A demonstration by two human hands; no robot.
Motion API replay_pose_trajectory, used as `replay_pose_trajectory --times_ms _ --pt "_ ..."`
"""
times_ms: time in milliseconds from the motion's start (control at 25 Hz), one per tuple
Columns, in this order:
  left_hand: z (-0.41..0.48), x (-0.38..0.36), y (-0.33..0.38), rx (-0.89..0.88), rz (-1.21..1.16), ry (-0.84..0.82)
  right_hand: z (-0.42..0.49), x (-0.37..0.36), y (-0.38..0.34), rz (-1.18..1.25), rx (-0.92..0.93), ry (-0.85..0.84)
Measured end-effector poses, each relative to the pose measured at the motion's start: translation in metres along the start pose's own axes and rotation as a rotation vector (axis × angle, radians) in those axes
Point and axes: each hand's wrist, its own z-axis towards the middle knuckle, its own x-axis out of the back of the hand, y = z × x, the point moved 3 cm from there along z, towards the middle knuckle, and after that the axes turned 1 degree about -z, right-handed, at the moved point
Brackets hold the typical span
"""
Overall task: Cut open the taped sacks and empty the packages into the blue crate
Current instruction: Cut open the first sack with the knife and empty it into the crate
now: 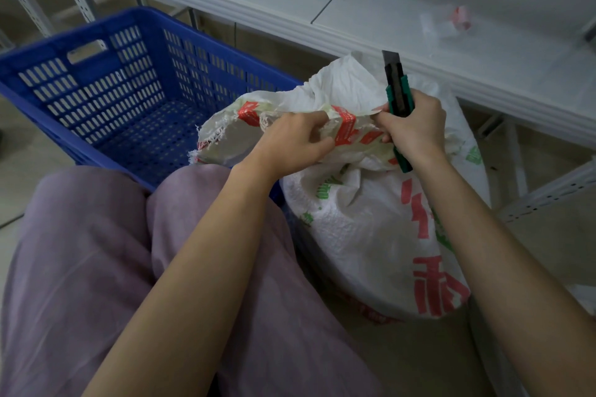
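Note:
A white woven sack (371, 219) with red and green print stands on the floor to the right of my knees. Its top is bound with red-and-white tape (346, 129) and has a frayed cut edge at the left. My left hand (295, 142) grips the taped top. My right hand (416, 126) holds a green utility knife (397, 97) with its blade pointing up, and its fingertips also pinch the sack's edge. The blue slatted crate (96, 80) stands to the left of the sack, with nothing visible inside. What the sack holds is hidden.
A white metal shelf (419, 10) runs across the back, with a crumpled clear wrapper (446, 24) on it. Perforated shelf uprights (548, 193) stand at right and far left. My legs in purple trousers (113, 251) fill the lower left.

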Motion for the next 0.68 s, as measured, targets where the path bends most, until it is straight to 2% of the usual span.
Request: replay_pose_trajectory --times_ms 160,240,360,520,680 --pt "-0.003 0.003 0.002 0.020 -0.119 0.050 -0.004 0.003 0.003 0.005 -0.002 -0.003" --pt "-0.002 0.003 0.002 0.046 -0.182 0.081 -0.008 0.005 0.005 -0.009 0.009 -0.063" --pt "-0.001 0.006 -0.001 0.092 -0.144 0.127 -0.018 0.010 0.004 -0.026 0.065 -0.198" --pt "-0.001 0.004 -0.004 0.083 -0.075 0.114 -0.025 0.022 0.001 -0.036 0.127 -0.273" --pt "-0.001 -0.001 -0.005 0.079 -0.081 0.046 -0.023 0.036 -0.005 -0.276 0.305 -0.373"
